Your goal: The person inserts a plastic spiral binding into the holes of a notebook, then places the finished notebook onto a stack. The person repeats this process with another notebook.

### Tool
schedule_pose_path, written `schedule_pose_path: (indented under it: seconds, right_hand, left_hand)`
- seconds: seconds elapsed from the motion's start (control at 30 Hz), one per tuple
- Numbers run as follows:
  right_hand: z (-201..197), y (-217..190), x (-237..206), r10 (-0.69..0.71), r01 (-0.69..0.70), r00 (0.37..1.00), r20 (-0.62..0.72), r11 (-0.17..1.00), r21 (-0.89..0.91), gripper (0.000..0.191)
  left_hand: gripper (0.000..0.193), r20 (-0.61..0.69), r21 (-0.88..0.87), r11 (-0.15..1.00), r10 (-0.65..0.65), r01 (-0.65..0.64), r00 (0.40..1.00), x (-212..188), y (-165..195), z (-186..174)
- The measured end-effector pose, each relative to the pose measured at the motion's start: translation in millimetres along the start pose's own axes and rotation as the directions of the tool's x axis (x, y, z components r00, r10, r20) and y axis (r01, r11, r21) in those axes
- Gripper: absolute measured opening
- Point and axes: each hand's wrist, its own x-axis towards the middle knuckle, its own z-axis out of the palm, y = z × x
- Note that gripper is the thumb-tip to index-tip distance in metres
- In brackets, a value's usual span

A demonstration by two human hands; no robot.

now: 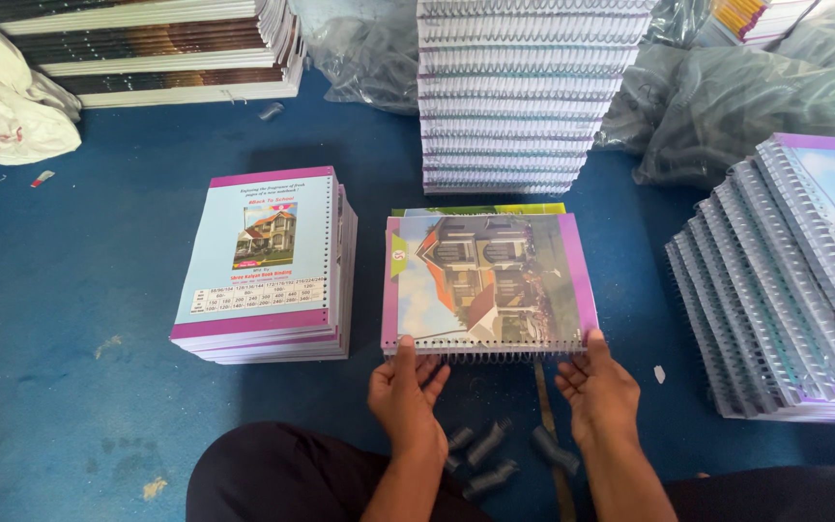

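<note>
A person sat on a blue floor [70,387], both hands at the near, spiral-bound edge of a notebook [488,280] in the middle of the frame. The left hand [405,391] gripped its lower left corner, thumb on the cover; the right hand [599,387] gripped the lower right corner likewise. A stack [265,266] of covers lay just left. Bound notebooks stood piled at top centre [524,97] and fanned at the right [794,280]. Small grey cylinders [490,454] lay between the wrists.
</note>
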Motion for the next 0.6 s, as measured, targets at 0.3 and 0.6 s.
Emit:
schedule_pose_path:
  seconds: [0.3, 0.6]
  right_hand:
    - [-1, 8, 12, -0.043, -0.088, 0.948, 0.315, 0.918, 0.388, 0.043]
    - [1, -1, 3, 0.103, -0.132, 0.982, 0.157, 0.973, 0.188, 0.050]
  left_hand:
    - [0.035, 0.004, -0.026, 1.000, 0.011, -0.011, 1.000, -3, 5, 3]
    - [0.051, -0.014, 0.046, 0.999, 0.015, -0.014, 1.000, 6, 10, -1]
